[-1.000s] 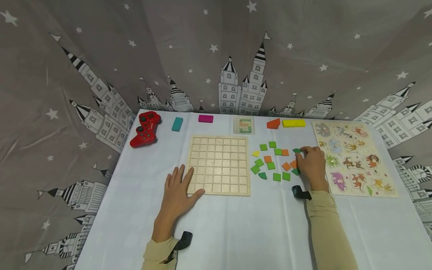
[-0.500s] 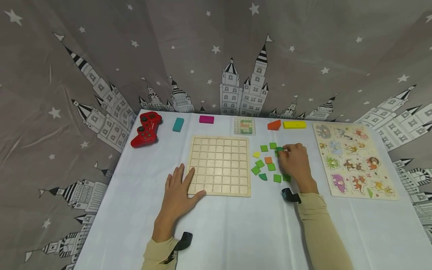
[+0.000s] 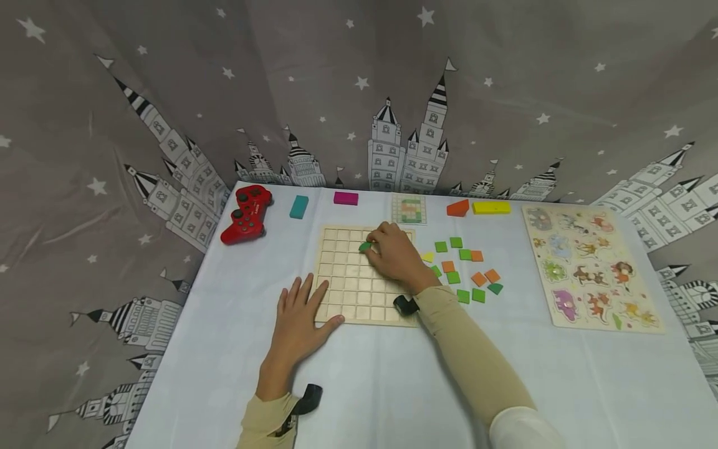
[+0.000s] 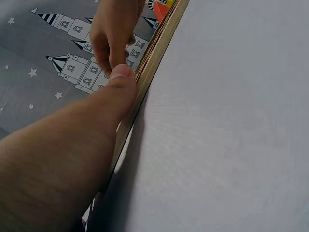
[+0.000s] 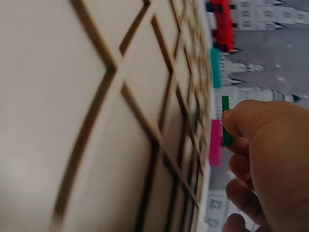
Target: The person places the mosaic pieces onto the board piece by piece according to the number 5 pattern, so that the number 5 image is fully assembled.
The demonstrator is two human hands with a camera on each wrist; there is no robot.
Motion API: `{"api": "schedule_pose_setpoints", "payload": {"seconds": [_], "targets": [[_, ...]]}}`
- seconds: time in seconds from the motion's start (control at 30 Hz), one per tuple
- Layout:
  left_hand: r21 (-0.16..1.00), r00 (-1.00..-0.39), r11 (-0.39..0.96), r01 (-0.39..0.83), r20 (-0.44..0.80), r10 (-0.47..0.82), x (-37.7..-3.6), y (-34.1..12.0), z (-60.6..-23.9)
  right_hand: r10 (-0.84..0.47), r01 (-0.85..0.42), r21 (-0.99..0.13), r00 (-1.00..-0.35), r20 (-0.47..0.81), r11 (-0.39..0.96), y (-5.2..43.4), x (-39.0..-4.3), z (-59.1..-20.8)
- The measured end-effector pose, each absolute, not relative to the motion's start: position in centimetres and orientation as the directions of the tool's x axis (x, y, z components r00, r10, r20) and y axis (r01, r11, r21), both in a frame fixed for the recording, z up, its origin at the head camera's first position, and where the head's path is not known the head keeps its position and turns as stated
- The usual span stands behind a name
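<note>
My right hand point(image 3: 395, 254) pinches a dark green quarter-round tile point(image 3: 365, 247) between thumb and fingertips, over the upper middle of a wooden grid board point(image 3: 359, 299). In the right wrist view the green tile point(image 5: 226, 121) stands edge-on above the board's raised lines. My left hand point(image 3: 297, 321) lies with fingers spread at the board's lower left corner, fingertips on its left edge and thumb along the front edge. The left wrist view shows the left thumb point(image 4: 123, 79) against the wooden side of the board. Light green tiles point(image 3: 478, 295) and orange tiles point(image 3: 478, 279) lie right of the board.
A small pattern card point(image 3: 409, 209) lies behind the board. Along the back are a red game controller point(image 3: 247, 214), a teal block point(image 3: 299, 207), a magenta block point(image 3: 346, 198), an orange block point(image 3: 457, 207) and a yellow block point(image 3: 491, 207). An animal puzzle board point(image 3: 591, 268) lies at right.
My right hand has picked up a dark green quarter-round tile from the right side of the loose tiles and carried it left over the grid board. The left hand has stayed in place.
</note>
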State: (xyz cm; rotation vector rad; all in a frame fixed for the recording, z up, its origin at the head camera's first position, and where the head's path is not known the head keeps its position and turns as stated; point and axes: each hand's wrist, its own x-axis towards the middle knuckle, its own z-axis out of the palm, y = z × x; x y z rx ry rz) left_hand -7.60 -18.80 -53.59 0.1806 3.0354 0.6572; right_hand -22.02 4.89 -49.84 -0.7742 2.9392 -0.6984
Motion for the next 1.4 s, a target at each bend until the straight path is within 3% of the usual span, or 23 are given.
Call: {"api": "schedule_pose_setpoints", "payload": {"seconds": [0.33,1.03,1.4], "targets": [[0.406,-0.994,0.909,0.099,-0.008,0.112,-7.7,-18.7,-53.6,-0.476,-0.437,-0.421,-0.879,0.014,0.795,2.4,-23.0,-50.3],[0.431,-0.995,0.898,0.092,0.0,0.102,-7.8,-18.6,-53.5,-0.399,-0.364,-0.348,-0.916,-0.032,0.864,2.1,-22.8,-49.8],[0.445,-0.996,0.893,0.074,-0.017,0.091,-7.8,-18.6,-53.3,-0.381,-0.347,-0.408,-0.925,-0.003,0.845,3.9,-22.0,-50.1]]}}
